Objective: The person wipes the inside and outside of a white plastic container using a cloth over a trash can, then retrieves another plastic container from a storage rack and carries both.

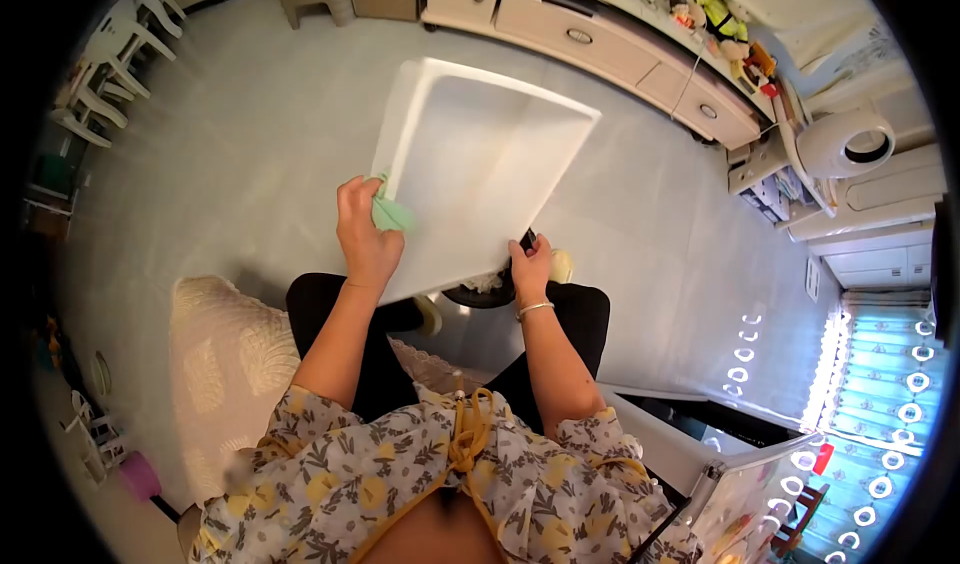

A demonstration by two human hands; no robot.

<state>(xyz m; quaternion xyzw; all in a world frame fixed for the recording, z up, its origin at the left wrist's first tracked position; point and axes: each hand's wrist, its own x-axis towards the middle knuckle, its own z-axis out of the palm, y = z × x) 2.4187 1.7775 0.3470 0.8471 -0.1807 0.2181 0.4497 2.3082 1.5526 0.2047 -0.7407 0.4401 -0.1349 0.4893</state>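
A large white rectangular plastic tray (480, 154) is tilted in front of my knees, its hollow inside facing me. My left hand (362, 232) is closed around a pale green cloth (393, 214), pressed against the tray's left edge. At the lower right corner, my right hand (530, 264) grips the tray's edge, with the thumb up. Something small and dark shows beside its fingertips, too unclear to name. Under the tray's lower edge, a black bin (470, 296) with crumpled whitish stuff in it is partly hidden.
Beyond the tray stands a long low cabinet (575, 34) with cluttered top. White plastic stools (125, 44) are at the far left. A quilted cream cover (225, 364) lies left of my legs. An open-topped dark compartment (700, 419) is at lower right.
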